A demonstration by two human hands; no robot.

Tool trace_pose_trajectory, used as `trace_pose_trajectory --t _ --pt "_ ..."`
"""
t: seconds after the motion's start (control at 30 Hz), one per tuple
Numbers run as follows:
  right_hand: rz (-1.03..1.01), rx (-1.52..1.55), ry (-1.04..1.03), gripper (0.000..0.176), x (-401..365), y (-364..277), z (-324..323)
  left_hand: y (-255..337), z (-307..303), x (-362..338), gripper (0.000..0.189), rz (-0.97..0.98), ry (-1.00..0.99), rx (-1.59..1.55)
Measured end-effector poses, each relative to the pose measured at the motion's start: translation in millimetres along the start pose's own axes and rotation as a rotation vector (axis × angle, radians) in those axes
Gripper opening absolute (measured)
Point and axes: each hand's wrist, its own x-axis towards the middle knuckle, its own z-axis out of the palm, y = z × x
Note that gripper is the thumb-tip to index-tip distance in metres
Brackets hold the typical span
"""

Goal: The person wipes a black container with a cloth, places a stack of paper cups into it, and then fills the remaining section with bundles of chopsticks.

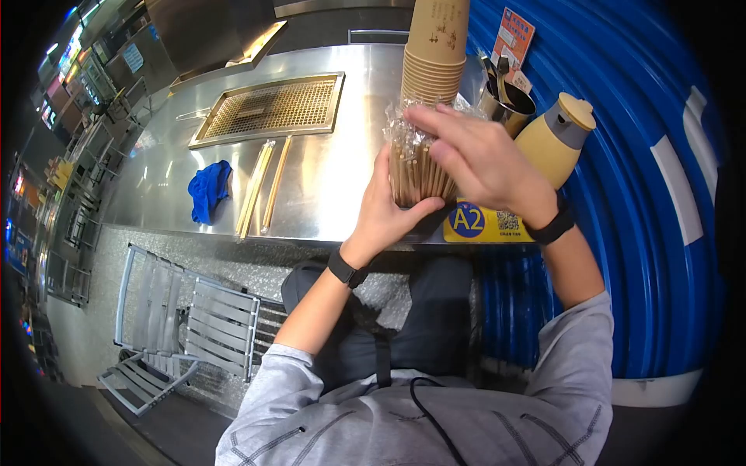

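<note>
A thick bundle of chopsticks in clear plastic wrappers (418,172) stands on end near the table's front edge. My left hand (386,203) grips it from the left, with the thumb across the near side. Over its top right side lies my right hand (486,159), fingers stretched out and held together against the crinkled plastic ends. Right behind the bundle rises a tall stack of paper cups (433,66). To the left, a few more wrapped chopsticks (256,189) lie on the steel table beside a crumpled blue cloth (209,192).
The steel table (171,124) holds a grill with a mesh top (272,107). At right stand a utensil container (517,116), a yellow jug (553,140) and an A2 sign (472,220), along a blue corrugated wall (637,186). Grey folding chairs (221,322) are at lower left.
</note>
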Motion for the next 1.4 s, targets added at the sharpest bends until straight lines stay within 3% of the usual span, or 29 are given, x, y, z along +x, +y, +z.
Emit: trace_pose_trajectory --t 0.03,0.17,0.27,0.33,0.37,0.43,0.5,0.57,0.6,0.7,0.8,0.87,0.93,1.0,1.07,1.13,1.23,1.3,1.37,1.4 --pt "-0.107 -0.087 0.055 0.041 0 2 3 -2 1 2 0.105 0.002 0.004 -0.015" --pt "-0.148 -0.202 0.01 0.047 5 0 -1 -2 2 -1 0.103 -0.037 -0.002 -0.022" --pt "-0.164 -0.056 -0.035 0.05 9 2 -18 -5 0 -4 0.102 0.006 -0.004 0.004" --pt "-0.186 0.21 0.081 0.054 25 -11 -54 -4 -1 -4 0.102 0.002 -0.008 0.027" --pt "-0.177 0.121 0.115 0.087 36 -22 -75 -4 0 -4 0.102 -0.004 -0.014 0.036" --pt "-0.211 0.113 0.131 0.078 39 -12 -97 -4 2 -5 0.103 -0.009 0.003 0.036" --pt "-0.198 -0.099 0.028 0.063 42 -9 -55 -4 3 -5 0.103 -0.01 0.011 0.04" --pt "-0.089 -0.264 -0.344 0.062 23 6 4 -3 3 -3 0.102 -0.037 -0.001 0.006" --pt "-0.13 -0.233 -0.206 0.065 24 7 6 -3 2 -4 0.102 -0.053 -0.01 -0.01" --pt "-0.118 -0.227 -0.269 0.071 23 5 3 -4 2 -5 0.101 -0.034 -0.012 0.03" --pt "-0.117 -0.029 -0.194 0.08 26 1 -9 -4 1 -4 0.1 0.011 0.003 0.026" --pt "-0.169 0.055 -0.035 0.071 36 -8 -41 -1 -1 -2 0.101 -0.026 -0.014 -0.035" --pt "-0.195 0.2 0.144 0.086 49 -15 -58 -1 0 -3 0.103 -0.043 -0.029 -0.062" --pt "-0.055 0.058 -0.096 0.071 28 -7 -36 -3 0 -3 0.107 -0.03 -0.039 -0.05" --pt "-0.135 -0.267 -0.246 0.06 18 -2 2 0 -2 -3 0.108 -0.021 -0.037 -0.025" --pt "-0.127 -0.158 -0.159 0.059 19 -5 4 5 -14 -8 0.112 -0.033 -0.036 -0.011" --pt "-0.109 -0.112 -0.131 0.059 19 -4 4 -8 -52 -19 0.107 -0.095 -0.018 0.068" --pt "-0.093 -0.133 -0.142 0.059 19 -9 3 -36 -87 -24 0.087 -0.162 0.077 0.293" --pt "-0.095 -0.132 -0.136 0.062 19 -10 3 -65 -138 -34 0.076 -0.244 0.073 0.793" --pt "-0.096 -0.137 -0.133 0.064 18 -11 4 -95 -166 -44 0.081 -0.321 0.043 0.924"
